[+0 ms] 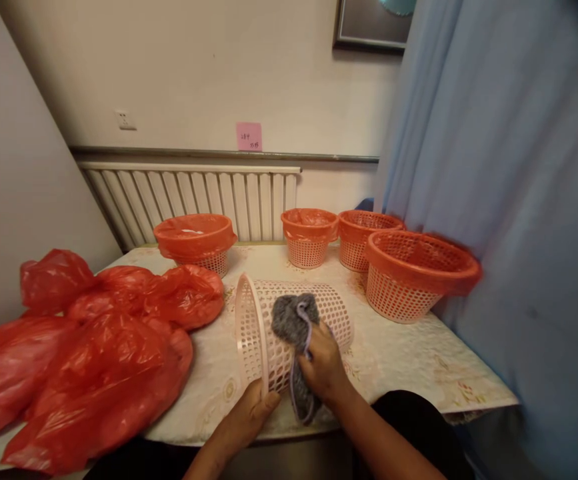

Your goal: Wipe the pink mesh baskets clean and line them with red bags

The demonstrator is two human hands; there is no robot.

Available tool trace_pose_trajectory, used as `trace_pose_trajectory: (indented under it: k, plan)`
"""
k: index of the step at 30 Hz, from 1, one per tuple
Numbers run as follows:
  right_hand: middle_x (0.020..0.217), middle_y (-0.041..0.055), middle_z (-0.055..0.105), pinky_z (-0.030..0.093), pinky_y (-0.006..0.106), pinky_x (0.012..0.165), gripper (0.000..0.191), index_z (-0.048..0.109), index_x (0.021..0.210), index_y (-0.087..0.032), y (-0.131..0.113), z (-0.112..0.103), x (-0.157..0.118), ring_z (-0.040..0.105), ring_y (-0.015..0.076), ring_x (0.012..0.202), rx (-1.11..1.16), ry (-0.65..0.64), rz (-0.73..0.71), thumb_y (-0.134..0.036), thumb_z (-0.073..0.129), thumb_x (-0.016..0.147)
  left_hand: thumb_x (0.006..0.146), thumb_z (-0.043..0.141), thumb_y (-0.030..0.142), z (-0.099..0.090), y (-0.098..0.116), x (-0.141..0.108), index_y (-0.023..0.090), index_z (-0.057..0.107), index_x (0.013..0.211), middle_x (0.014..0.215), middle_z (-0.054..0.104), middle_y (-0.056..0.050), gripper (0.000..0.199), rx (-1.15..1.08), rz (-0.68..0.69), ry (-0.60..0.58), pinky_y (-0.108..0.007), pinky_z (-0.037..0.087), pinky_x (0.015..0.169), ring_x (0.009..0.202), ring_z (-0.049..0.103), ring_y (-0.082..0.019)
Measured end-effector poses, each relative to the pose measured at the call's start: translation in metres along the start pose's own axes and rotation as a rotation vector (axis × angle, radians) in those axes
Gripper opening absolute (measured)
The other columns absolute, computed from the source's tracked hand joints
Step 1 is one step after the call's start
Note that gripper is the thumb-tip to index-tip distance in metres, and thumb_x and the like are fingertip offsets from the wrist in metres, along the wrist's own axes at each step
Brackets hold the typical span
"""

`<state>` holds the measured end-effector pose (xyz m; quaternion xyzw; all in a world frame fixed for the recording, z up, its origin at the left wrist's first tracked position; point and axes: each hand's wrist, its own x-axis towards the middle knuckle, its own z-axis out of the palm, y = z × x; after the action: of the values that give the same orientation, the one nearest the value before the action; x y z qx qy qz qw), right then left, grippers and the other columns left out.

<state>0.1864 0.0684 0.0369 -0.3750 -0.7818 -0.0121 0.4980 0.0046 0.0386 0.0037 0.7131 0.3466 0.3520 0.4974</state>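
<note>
A pale pink perforated plastic basket (331, 303) lies on its side on the table, its mouth turned to the left. My left hand (249, 413) grips the near lower part of its rim, thumb on one side and the other fingers mostly hidden. In my right hand (325, 363) a grey cleaning cloth (291, 320) with a purple edge is bunched up. The cloth rests against the basket's side, and one end of it hangs down toward the table's front edge.
Filled red plastic bags (103, 360) heap up on the left. One lined basket (213, 257) stands behind them. Three more baskets with red liners, the nearest a wide basket (401, 293), line the back right. A patterned cloth covers the table (419, 373); a blue curtain (509, 200) hangs at right.
</note>
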Motion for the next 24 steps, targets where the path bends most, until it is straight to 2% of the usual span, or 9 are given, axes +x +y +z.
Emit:
trace_pose_trajectory:
  k: [3, 5, 7, 10, 12, 15, 18, 20, 24]
  plan:
    - [0.096, 0.0080, 0.065, 0.039, 0.045, 0.094, 0.036, 0.061, 0.101, -0.020, -0.022, 0.009, -0.006, 0.056, 0.0234, 0.097, 0.043, -0.047, -0.138, -0.008, 0.044, 0.072, 0.089, 0.044, 0.053, -0.001, -0.005, -0.002, 0.018, 0.059, 0.125, 0.129, 0.061, -0.008, 0.053, 0.027, 0.002, 0.014, -0.045, 0.029, 0.111, 0.126, 0.047, -0.032]
    - [0.098, 0.0086, 0.064, 0.038, 0.045, 0.095, 0.035, 0.061, 0.101, -0.019, -0.022, 0.011, -0.007, 0.055, 0.0240, 0.099, 0.020, -0.042, -0.147, -0.008, 0.044, 0.073, 0.089, 0.044, 0.053, -0.002, -0.011, -0.003, 0.017, 0.058, 0.126, 0.131, 0.059, -0.009, 0.054, 0.036, -0.017, 0.032, -0.045, 0.028, 0.111, 0.126, 0.046, -0.032]
    - [0.098, 0.0088, 0.064, 0.040, 0.043, 0.093, 0.033, 0.062, 0.098, -0.018, -0.009, 0.010, -0.005, 0.054, 0.0240, 0.100, -0.015, -0.005, -0.082, -0.007, 0.044, 0.073, 0.089, 0.044, 0.054, -0.003, -0.016, -0.006, 0.018, 0.058, 0.127, 0.132, 0.058, -0.008, 0.054, 0.033, -0.041, 0.031, -0.045, 0.027, 0.112, 0.127, 0.045, -0.032]
    - [0.093, 0.0093, 0.064, 0.044, 0.039, 0.085, 0.028, 0.063, 0.092, -0.018, 0.025, 0.002, -0.001, 0.053, 0.0243, 0.094, -0.132, 0.079, 0.140, -0.007, 0.045, 0.074, 0.089, 0.044, 0.054, -0.004, -0.020, -0.008, 0.019, 0.057, 0.128, 0.133, 0.058, -0.009, 0.055, 0.025, -0.069, 0.025, -0.045, 0.028, 0.112, 0.126, 0.047, -0.032]
    - [0.091, 0.0093, 0.063, 0.044, 0.037, 0.081, 0.026, 0.064, 0.092, -0.017, 0.049, -0.007, 0.002, 0.053, 0.0241, 0.090, -0.227, 0.115, 0.276, -0.009, 0.046, 0.075, 0.088, 0.045, 0.055, -0.004, -0.019, -0.009, 0.019, 0.057, 0.128, 0.133, 0.058, -0.009, 0.056, 0.022, -0.066, 0.025, -0.046, 0.029, 0.111, 0.125, 0.048, -0.032]
    - [0.089, 0.0091, 0.064, 0.043, 0.034, 0.079, 0.024, 0.064, 0.093, -0.016, 0.073, -0.018, 0.003, 0.053, 0.0232, 0.088, -0.314, 0.145, 0.401, -0.013, 0.045, 0.078, 0.087, 0.046, 0.056, -0.005, -0.016, -0.009, 0.019, 0.055, 0.130, 0.134, 0.057, -0.010, 0.058, 0.012, -0.044, -0.008, -0.046, 0.031, 0.110, 0.125, 0.048, -0.032]
    - [0.087, 0.0090, 0.064, 0.042, 0.033, 0.078, 0.024, 0.065, 0.092, -0.016, 0.079, -0.021, 0.002, 0.052, 0.0227, 0.087, -0.360, 0.142, 0.433, -0.014, 0.045, 0.079, 0.087, 0.049, 0.054, -0.006, -0.009, -0.005, 0.018, 0.056, 0.129, 0.136, 0.055, -0.010, 0.056, 0.013, -0.041, -0.006, -0.046, 0.028, 0.112, 0.128, 0.045, -0.032]
    - [0.088, 0.0090, 0.063, 0.042, 0.033, 0.078, 0.024, 0.064, 0.093, -0.016, 0.078, -0.020, 0.001, 0.052, 0.0229, 0.087, -0.381, 0.127, 0.422, -0.014, 0.045, 0.078, 0.086, 0.050, 0.053, -0.007, -0.003, 0.002, 0.017, 0.056, 0.129, 0.138, 0.053, -0.010, 0.056, -0.026, -0.024, 0.041, -0.045, 0.023, 0.115, 0.131, 0.041, -0.031]
    - [0.087, 0.0088, 0.062, 0.042, 0.033, 0.076, 0.024, 0.064, 0.093, -0.017, 0.075, -0.017, 0.000, 0.051, 0.0232, 0.085, -0.387, 0.125, 0.415, -0.014, 0.045, 0.079, 0.087, 0.048, 0.055, -0.006, 0.015, 0.021, 0.015, 0.049, 0.133, 0.139, 0.052, -0.012, 0.061, -0.303, -0.020, 0.179, -0.046, 0.024, 0.114, 0.131, 0.043, -0.030]
